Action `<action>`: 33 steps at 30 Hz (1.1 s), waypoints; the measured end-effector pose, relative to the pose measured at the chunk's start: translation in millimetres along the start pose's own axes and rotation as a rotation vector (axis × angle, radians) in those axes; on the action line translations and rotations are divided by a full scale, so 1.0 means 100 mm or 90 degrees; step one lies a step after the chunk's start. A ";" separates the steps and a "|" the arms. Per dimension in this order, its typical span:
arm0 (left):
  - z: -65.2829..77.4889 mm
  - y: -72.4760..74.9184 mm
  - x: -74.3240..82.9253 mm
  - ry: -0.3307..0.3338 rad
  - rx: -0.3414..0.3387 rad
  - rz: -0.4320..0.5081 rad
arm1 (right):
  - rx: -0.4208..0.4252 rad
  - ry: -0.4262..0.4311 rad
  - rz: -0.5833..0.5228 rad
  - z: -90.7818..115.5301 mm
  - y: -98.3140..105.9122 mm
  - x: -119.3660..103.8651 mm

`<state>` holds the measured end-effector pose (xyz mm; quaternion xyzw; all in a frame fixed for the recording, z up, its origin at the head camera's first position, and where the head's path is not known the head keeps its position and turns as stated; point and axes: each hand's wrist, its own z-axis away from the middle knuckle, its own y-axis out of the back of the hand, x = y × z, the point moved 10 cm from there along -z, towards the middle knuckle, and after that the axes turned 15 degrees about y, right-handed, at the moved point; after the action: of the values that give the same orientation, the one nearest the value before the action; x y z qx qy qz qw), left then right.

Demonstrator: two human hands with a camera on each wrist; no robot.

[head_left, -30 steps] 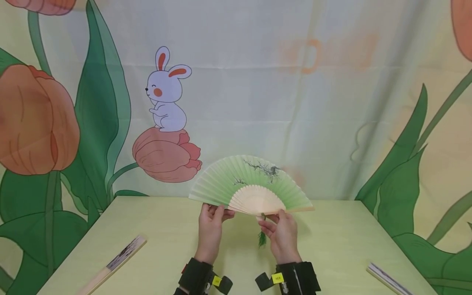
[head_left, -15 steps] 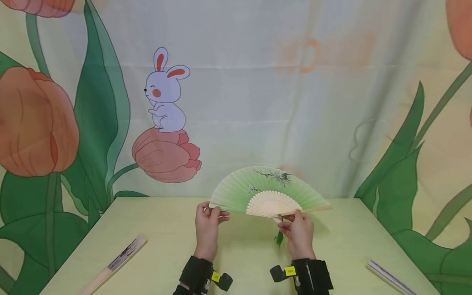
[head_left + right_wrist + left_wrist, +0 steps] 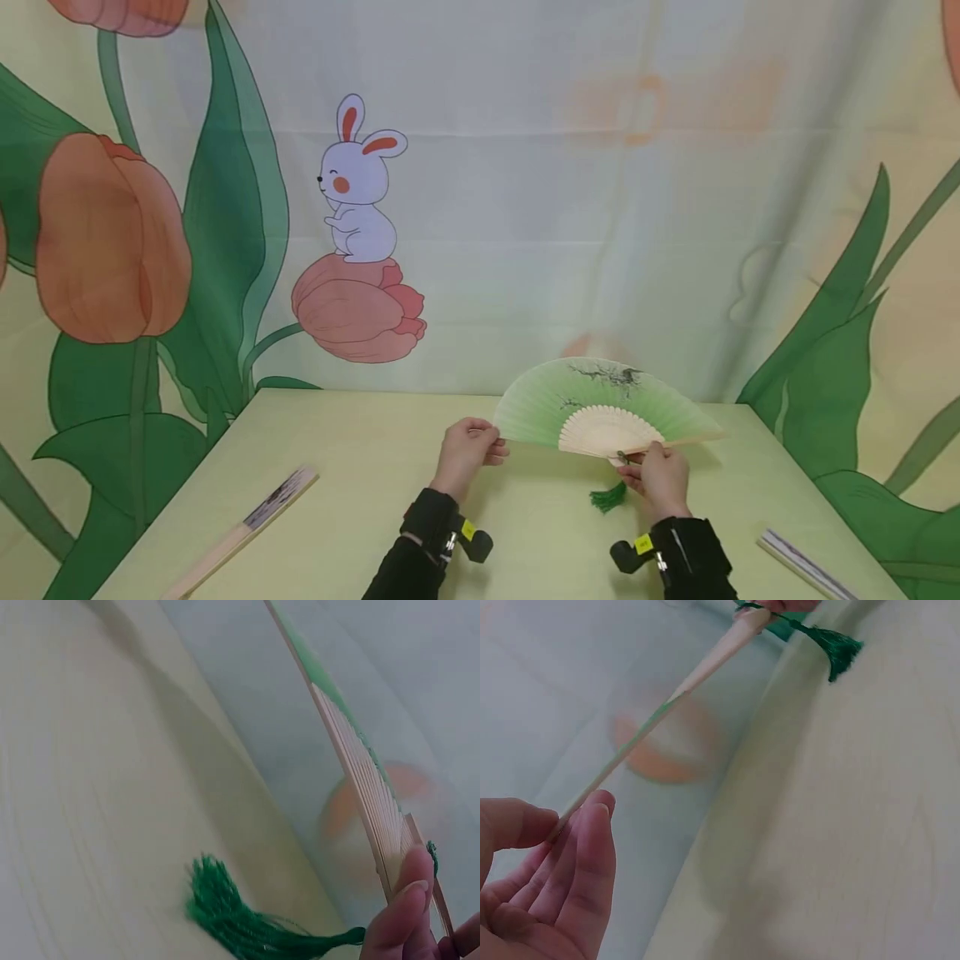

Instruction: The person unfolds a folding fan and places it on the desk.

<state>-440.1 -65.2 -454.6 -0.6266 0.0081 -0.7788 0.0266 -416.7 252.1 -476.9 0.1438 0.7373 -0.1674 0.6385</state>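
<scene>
Rightward over the counter (image 3: 547, 542) you had moved the spread green fan (image 3: 606, 417) since the earlier frames, both hands travelling with it, and its green tassel (image 3: 608, 497), which had hung almost straight down, now slanted to the left. You held the fan raised above the counter, toward the far edge, its curved rim uppermost and a dark branch design (image 3: 621, 377) near its top. Your left grip (image 3: 465, 454) pinched the left end of the fan between thumb (image 3: 525, 826) and fingers (image 3: 592, 862); your right grip (image 3: 663, 481) pinched it close to the pivot, beside the tassel. One folded fan (image 3: 243, 533) lay aslant on the counter to your left, and a similar narrow piece (image 3: 806, 567) lay near the right edge, partly out of view. Behind hung a cloth backdrop (image 3: 525, 208) printed with tulips (image 3: 112, 242) and a white rabbit (image 3: 360, 183).
</scene>
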 end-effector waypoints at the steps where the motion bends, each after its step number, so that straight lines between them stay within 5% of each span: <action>1: -0.02 -0.06 -0.01 0.000 -0.001 -0.019 | -0.002 -0.005 0.008 -0.03 0.05 0.02; 15: -0.36 -0.66 -0.24 0.019 0.006 -0.188 | 0.018 -0.026 0.161 -0.32 0.56 0.14; 26: -0.52 -0.79 -0.50 0.071 -0.024 -0.203 | 0.047 -0.089 0.141 -0.36 0.73 0.34; 33: -0.56 -0.76 -0.54 0.107 0.022 -0.273 | 0.051 -0.115 0.149 -0.34 0.81 0.44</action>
<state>-485.6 12.0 -516.3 -0.5465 -0.1366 -0.8161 -0.1292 -418.7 339.5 -521.5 0.2385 0.6478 -0.1332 0.7111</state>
